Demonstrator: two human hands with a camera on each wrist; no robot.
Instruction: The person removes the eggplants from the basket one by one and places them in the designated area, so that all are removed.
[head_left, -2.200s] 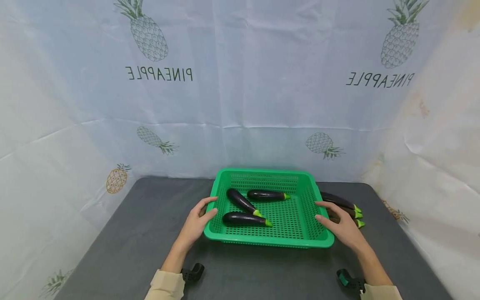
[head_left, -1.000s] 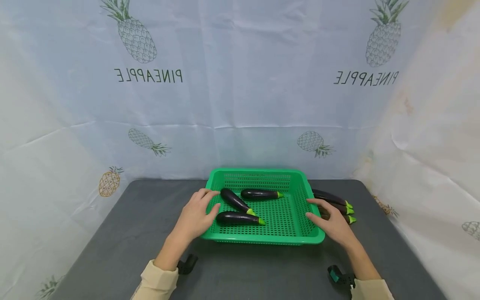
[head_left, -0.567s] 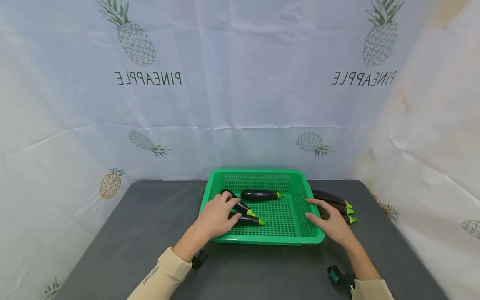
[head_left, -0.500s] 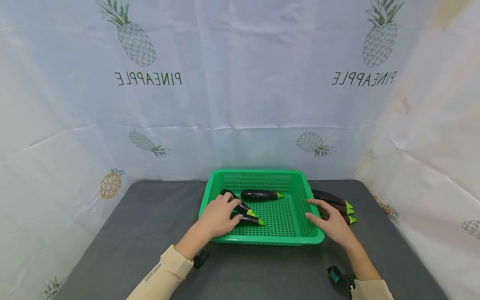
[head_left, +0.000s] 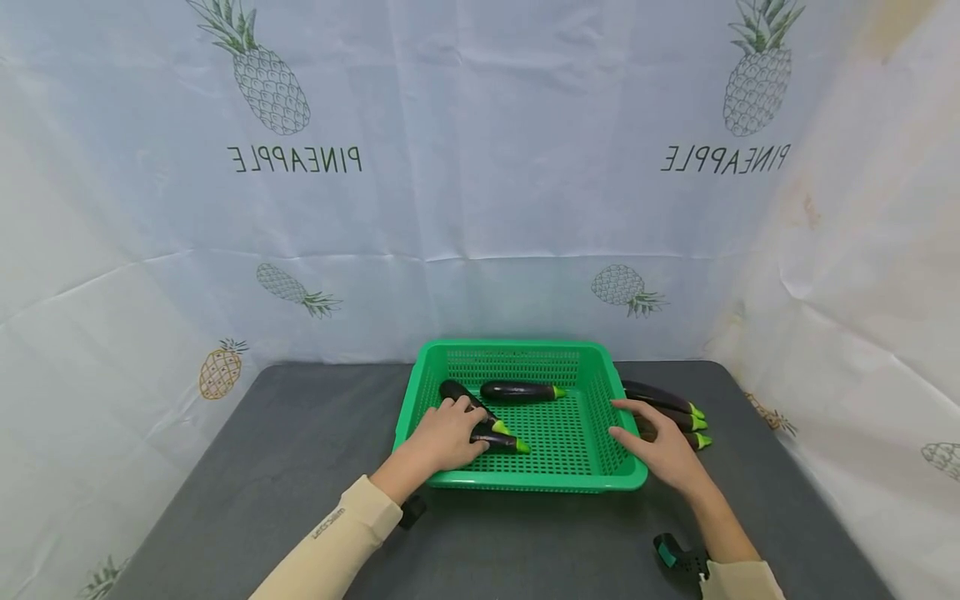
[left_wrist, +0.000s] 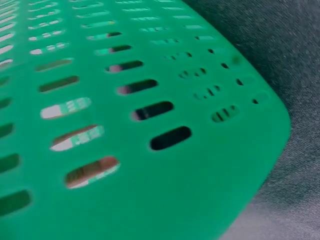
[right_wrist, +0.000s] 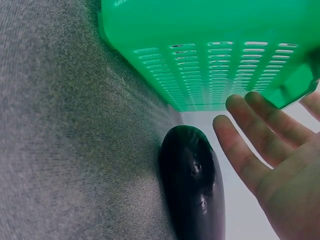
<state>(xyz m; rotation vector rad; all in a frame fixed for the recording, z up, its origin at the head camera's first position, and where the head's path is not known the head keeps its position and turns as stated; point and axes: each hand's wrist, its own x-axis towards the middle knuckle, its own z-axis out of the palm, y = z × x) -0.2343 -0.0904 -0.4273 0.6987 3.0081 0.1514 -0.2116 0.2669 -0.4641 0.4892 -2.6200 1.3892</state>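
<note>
A green plastic basket [head_left: 525, 482] stands on the dark table, with three eggplants in it. My left hand [head_left: 444, 435] is inside its near left part, with fingers and thumb around the front eggplant [head_left: 504, 442]. Just behind that hand lies a slanted eggplant [head_left: 456, 389], and farther back another eggplant [head_left: 519, 391]. The left wrist view is filled by the basket wall [left_wrist: 165, 190], which hides most of that hand. My right hand [head_left: 667, 450] rests at the basket's right rim; in the right wrist view, its fingers [right_wrist: 250, 145] look straight and spread beside the outer wall.
Right of the basket, several eggplants [head_left: 663, 398] lie side by side, partly covered by the right hand. A black wrist camera [head_left: 678, 554] sits at the right wrist. White pineapple-print cloth [head_left: 480, 208] hangs behind the grey tabletop [head_left: 292, 442] and along both sides.
My left hand has left the basket's left rim, moved right and down inside, and taken hold of the front eggplant. My right hand stays at the right rim.
</note>
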